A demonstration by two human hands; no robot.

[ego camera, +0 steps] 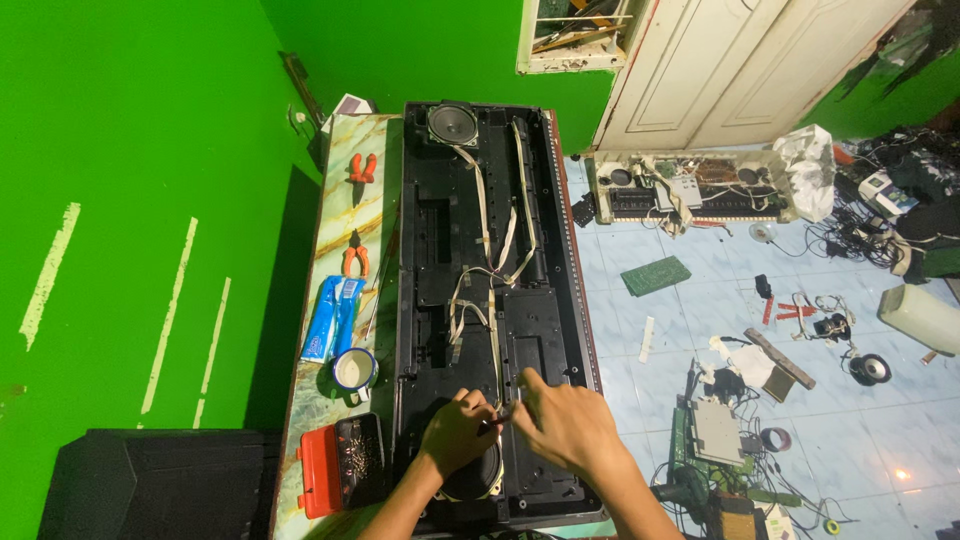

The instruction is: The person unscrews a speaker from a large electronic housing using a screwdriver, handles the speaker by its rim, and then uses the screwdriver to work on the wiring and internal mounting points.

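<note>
**Asker:** At the near end of the desk (330, 215), what are the two hands doing?

**Describer:** Both work inside an opened black electronic keyboard casing (490, 300) that lies lengthwise along the marble-patterned desk. The left hand (458, 432) rests over an oval speaker (478, 478) set in the near end of the casing. The right hand (568, 420) is just beside it, and the fingertips of the two meet on a pale flat ribbon cable (492, 340) that runs up the middle of the casing.

**Asker:** How is each grip set?

**Describer:** The left grip is pinched together on the ribbon cable. The right grip's fingers are curled at the same spot, but I cannot tell whether they clamp the cable or only touch it.

**Asker:** What else is there?

**Describer:** A round speaker (452, 124) sits at the far end of the casing. Along the desk's left edge, from far to near: orange-handled pliers (361, 166), a second orange-handled tool (355, 258), a blue packet (332, 316), a white enamel mug (353, 370), and an open red box of screws (342, 462) at the near left corner. On the tiled floor (620, 330) to the right lie another opened keyboard (690, 186), a green circuit board (655, 275) and tangled wires.
</note>
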